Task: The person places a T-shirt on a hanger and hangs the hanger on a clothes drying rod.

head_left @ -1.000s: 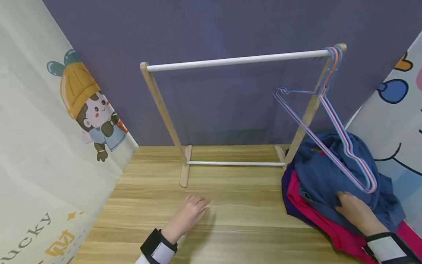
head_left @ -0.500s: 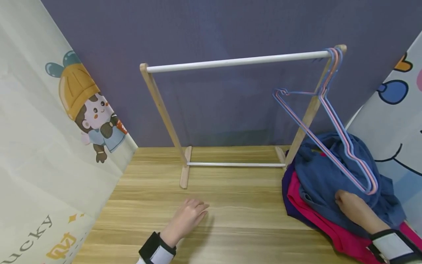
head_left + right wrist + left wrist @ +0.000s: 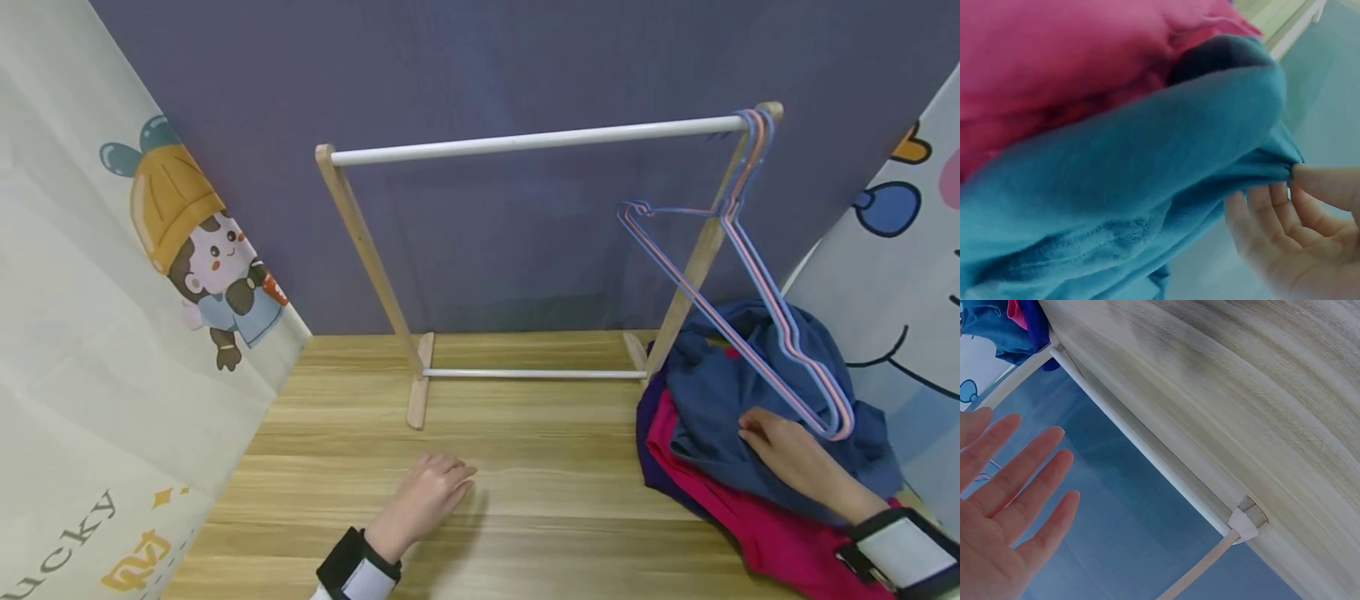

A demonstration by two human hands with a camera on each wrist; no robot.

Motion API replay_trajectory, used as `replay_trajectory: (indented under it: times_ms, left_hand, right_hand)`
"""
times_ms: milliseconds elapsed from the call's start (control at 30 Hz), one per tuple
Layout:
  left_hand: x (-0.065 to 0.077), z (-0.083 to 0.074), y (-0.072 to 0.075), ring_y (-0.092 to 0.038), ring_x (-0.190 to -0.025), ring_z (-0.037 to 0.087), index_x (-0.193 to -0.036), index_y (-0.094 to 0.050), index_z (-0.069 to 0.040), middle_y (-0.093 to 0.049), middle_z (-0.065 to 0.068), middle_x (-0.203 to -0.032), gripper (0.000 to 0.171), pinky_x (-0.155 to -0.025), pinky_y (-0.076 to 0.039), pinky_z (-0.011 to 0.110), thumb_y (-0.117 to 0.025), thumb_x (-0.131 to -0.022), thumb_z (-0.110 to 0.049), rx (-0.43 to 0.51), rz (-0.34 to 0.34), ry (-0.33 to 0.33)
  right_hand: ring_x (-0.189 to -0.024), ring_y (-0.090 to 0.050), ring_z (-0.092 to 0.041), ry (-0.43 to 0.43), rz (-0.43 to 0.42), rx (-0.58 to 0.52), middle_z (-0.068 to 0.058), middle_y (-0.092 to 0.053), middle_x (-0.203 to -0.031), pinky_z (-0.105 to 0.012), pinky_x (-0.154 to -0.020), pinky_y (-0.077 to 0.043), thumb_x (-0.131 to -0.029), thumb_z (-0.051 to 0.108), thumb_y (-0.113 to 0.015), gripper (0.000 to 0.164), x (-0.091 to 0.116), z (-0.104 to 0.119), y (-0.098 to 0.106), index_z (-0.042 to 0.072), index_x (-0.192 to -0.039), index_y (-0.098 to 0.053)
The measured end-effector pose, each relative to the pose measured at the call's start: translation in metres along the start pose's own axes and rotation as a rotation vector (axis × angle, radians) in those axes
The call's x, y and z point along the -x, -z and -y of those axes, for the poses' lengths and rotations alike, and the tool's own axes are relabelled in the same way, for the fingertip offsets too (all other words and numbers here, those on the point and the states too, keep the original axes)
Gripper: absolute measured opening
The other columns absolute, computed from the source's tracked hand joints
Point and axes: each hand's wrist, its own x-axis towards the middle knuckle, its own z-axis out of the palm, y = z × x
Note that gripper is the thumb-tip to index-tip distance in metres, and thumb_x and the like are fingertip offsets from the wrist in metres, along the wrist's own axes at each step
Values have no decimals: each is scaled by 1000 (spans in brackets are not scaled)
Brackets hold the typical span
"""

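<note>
My right hand (image 3: 787, 458) pinches a fold of the blue garment (image 3: 720, 400) between thumb and fingers; the right wrist view shows the pinched cloth (image 3: 1272, 165) drawn to a point. That garment lies on top of a heap, over a pink garment (image 3: 720, 492) and a dark purple one (image 3: 651, 442). What kind of clothing each is cannot be told. My left hand (image 3: 431, 496) hovers above the table, left of the heap, with nothing in it; its fingers look spread and relaxed in the left wrist view.
A small clothes rack (image 3: 540, 142) with a white rail and wooden legs stands at the back of the wooden table (image 3: 525, 442). Several blue and pink hangers (image 3: 772, 308) hang at its right end, over the heap. Printed sheets flank the table left and right.
My right hand has closed on the blue garment and moved slightly left and up, pulling the cloth with it. The left hand stays nearly where it was.
</note>
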Motion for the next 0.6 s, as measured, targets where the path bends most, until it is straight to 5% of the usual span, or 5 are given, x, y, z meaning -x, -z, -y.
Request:
replay_trajectory:
  times_ms: [267, 600]
  left_hand:
    - [0, 1, -1, -58, -79, 13, -92, -68, -8, -65, 1, -84, 16, -72, -45, 29, -67, -77, -15, 29, 21, 11]
    - [0, 0, -3, -58, -78, 13, -91, -68, -9, -65, 0, -83, 16, -70, -45, 29, -67, -77, -15, 27, 14, -2]
  right_hand:
    - [-63, -40, 4, 121, -130, -52, -1, -53, -71, -20, -53, -36, -83, -3, -55, 4, -19, 19, 13, -5, -79, -55]
    - [-72, -44, 9, 165, -196, -355, -3, -54, -77, -7, -63, -35, -84, -10, -49, 4, -41, 43, 31, -8, -84, -52]
